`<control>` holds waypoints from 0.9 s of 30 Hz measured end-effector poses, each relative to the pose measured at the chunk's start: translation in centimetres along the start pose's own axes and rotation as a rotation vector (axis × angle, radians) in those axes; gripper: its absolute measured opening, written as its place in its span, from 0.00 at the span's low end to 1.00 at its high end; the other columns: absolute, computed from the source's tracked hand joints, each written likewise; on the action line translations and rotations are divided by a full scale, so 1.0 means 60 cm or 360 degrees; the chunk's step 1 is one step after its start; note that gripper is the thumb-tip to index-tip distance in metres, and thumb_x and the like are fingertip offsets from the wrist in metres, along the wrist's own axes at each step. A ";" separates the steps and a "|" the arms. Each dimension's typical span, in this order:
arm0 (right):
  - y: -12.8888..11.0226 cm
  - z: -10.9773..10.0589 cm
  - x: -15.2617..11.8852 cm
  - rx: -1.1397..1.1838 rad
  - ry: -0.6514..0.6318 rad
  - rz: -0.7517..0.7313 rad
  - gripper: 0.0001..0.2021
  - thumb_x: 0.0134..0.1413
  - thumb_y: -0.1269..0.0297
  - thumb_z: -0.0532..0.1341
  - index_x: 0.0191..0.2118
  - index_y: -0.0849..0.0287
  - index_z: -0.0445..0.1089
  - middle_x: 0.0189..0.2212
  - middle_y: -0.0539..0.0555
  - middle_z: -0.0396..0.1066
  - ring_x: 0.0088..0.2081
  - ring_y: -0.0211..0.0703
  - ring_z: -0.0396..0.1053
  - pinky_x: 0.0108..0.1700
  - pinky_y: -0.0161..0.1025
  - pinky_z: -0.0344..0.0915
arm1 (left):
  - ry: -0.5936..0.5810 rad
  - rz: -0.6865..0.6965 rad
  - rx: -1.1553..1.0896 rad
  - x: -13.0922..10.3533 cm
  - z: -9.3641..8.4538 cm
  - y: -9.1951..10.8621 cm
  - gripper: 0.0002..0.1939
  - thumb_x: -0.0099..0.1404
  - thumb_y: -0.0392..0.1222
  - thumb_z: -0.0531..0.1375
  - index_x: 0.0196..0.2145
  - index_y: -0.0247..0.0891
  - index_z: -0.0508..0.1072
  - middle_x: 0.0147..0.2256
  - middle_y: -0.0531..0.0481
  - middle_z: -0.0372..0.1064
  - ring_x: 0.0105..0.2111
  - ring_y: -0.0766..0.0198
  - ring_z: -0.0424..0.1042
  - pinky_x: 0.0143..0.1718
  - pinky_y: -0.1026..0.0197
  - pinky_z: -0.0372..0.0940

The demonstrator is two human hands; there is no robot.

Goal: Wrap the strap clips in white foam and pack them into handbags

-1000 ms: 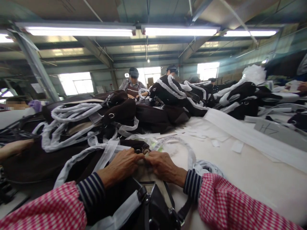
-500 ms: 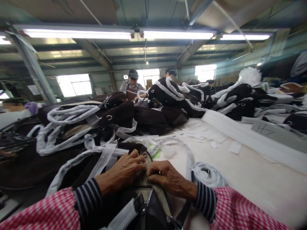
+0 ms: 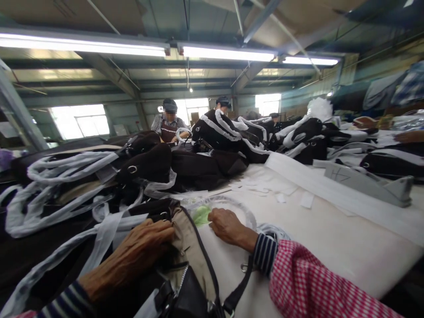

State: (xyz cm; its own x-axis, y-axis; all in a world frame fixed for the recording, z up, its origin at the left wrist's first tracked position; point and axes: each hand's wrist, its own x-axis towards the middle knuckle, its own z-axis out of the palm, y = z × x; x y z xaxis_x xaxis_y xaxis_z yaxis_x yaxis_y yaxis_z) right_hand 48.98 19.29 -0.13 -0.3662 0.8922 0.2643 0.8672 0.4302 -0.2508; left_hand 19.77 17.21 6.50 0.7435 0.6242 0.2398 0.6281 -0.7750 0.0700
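A black and beige bag (image 3: 194, 240) lies in front of me, its beige lining and a short metal zip showing. My left hand (image 3: 145, 240) is curled over its left upper side, gripping it, with the fingertips partly hidden. To the right of the bag, my right hand (image 3: 228, 226) is off it, above the white table. Its fingers are closed, and whatever they may hold cannot be made out. A light green piece (image 3: 200, 216) lies right beside those fingertips. From the bag's lower right runs a black strap (image 3: 240, 289) with a metal clip.
Dark bags with white-wrapped handles (image 3: 73, 165) pile up on the left and at the back. A long white strip (image 3: 318, 190), paper scraps and a grey holder (image 3: 367, 179) lie on the white table (image 3: 331, 247). A coiled white bundle (image 3: 268, 230) sits behind my right wrist. Co-workers (image 3: 170, 121) stand beyond.
My right hand has left the bag and moved to the green piece. My left hand still holds the bag, whose beige side is more exposed. The view has swung right.
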 end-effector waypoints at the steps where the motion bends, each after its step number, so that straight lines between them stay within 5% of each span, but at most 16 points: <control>1: -0.001 0.010 0.006 -0.0048 0.0011 -0.0006 0.08 0.62 0.72 0.57 0.43 0.61 0.73 0.43 0.60 0.74 0.41 0.48 0.70 0.42 0.40 0.63 | -0.0055 -0.0036 -0.0021 -0.001 -0.004 0.001 0.13 0.73 0.41 0.49 0.43 0.45 0.74 0.45 0.50 0.75 0.43 0.56 0.70 0.47 0.54 0.60; 4: -0.007 0.037 0.023 -0.0169 0.0031 -0.0050 0.11 0.64 0.74 0.55 0.48 0.62 0.71 0.46 0.61 0.72 0.44 0.50 0.69 0.46 0.43 0.63 | -0.0226 -0.0135 -0.0032 0.003 -0.009 0.008 0.14 0.74 0.39 0.48 0.34 0.41 0.71 0.37 0.52 0.71 0.36 0.59 0.68 0.42 0.54 0.56; 10: -0.010 0.061 0.042 -0.0314 0.0024 -0.0145 0.11 0.65 0.77 0.53 0.46 0.62 0.71 0.48 0.62 0.71 0.45 0.49 0.70 0.44 0.42 0.63 | -0.0246 -0.0131 -0.0026 0.014 -0.006 0.017 0.11 0.73 0.34 0.51 0.32 0.39 0.68 0.35 0.54 0.69 0.35 0.62 0.65 0.40 0.54 0.50; 17: 0.008 0.045 0.071 -0.0429 0.0096 -0.0035 0.11 0.71 0.63 0.54 0.44 0.62 0.71 0.40 0.61 0.72 0.40 0.49 0.71 0.40 0.41 0.64 | -0.0251 -0.0167 -0.0128 0.012 -0.010 0.021 0.08 0.68 0.30 0.52 0.32 0.38 0.67 0.36 0.55 0.69 0.36 0.63 0.65 0.41 0.55 0.49; 27: 0.004 0.075 0.091 -0.0442 0.0101 -0.0163 0.11 0.65 0.78 0.52 0.46 0.64 0.69 0.47 0.65 0.70 0.45 0.50 0.71 0.45 0.43 0.66 | -0.0206 -0.0100 -0.0073 0.010 -0.002 0.012 0.11 0.73 0.31 0.53 0.34 0.39 0.71 0.36 0.56 0.70 0.35 0.63 0.65 0.41 0.55 0.48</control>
State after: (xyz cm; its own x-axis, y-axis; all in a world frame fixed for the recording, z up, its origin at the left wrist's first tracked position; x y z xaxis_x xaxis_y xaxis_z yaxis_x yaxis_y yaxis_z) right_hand 45.65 24.88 -2.92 -0.4419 0.8321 0.3350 0.8893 0.4553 0.0424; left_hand 20.64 17.00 6.79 0.7284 0.6768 0.1067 0.6654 -0.7358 0.1258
